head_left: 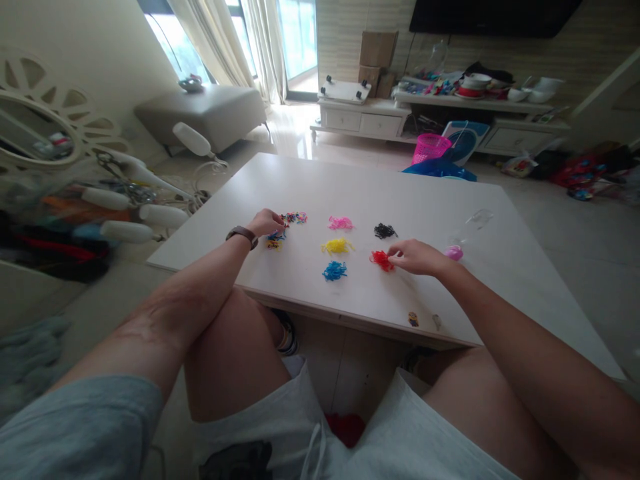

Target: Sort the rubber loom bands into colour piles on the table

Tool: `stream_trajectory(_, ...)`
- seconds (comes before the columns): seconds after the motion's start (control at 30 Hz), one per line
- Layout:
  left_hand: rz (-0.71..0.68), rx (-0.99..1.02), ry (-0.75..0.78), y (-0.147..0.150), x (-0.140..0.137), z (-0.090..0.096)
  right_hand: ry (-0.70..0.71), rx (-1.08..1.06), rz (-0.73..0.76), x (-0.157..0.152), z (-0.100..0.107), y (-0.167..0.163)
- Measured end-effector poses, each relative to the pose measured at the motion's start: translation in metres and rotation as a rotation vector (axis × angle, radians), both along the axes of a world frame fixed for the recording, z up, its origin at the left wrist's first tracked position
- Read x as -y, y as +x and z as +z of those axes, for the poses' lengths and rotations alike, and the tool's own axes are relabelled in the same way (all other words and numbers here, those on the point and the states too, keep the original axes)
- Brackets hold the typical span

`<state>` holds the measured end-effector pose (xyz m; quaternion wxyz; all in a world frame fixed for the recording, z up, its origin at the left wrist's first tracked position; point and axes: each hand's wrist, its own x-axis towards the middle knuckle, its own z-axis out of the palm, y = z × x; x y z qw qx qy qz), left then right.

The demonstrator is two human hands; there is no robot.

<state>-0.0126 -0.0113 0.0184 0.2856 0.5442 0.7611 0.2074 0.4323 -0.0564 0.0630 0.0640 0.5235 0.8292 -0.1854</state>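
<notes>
My left hand (265, 223), with a dark band on its wrist, has its fingertips pinched at the edge of a mixed-colour pile of small rubber bands (297, 218). Beside it lie a few blue bands (276, 235) and yellow-and-black ones (273, 245). Fingers of my right hand (414, 257) are closed together at the right edge of the red bands (381, 261); whatever is between them is hidden. Separate heaps of pink bands (341, 223), yellow bands (337, 246), blue bands (335, 271) and black bands (385, 231) lie between and beyond my hands.
On the white table (450, 200), a purple-pink object (454, 253) and a clear plastic piece (479, 219) lie to the right. A small yellow-and-blue figure charm (413, 319) lies near the front edge. A pink basket (431, 147) stands behind the table.
</notes>
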Motion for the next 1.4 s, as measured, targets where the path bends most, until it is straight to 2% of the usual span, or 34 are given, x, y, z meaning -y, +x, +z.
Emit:
stream_trajectory(0.17,0.013,-0.028,-0.046,0.001,-0.003,-0.002,-0.001,-0.001,0.003,-0.001,-0.001,0.001)
stream_trajectory(0.47,-0.008,-0.066,0.038,-0.001,0.001,0.009,-0.007,0.001,0.012,0.001,0.004,0.001)
stream_trajectory(0.8,-0.266,-0.097,-0.019,-0.016,-0.001,0.009,-0.036,-0.008,0.005,0.000,0.001,0.002)
stream_trajectory(1.07,-0.297,-0.178,-0.012,-0.008,-0.005,0.005,-0.051,0.001,0.010,0.001,0.002,0.001)
stream_trajectory(1.27,-0.362,-0.247,-0.023,-0.004,-0.006,0.009,-0.054,-0.005,0.017,0.001,0.002,0.001)
stream_trajectory(1.4,-0.351,-0.284,-0.016,0.001,-0.002,0.013,-0.051,-0.007,0.023,-0.001,-0.001,0.003)
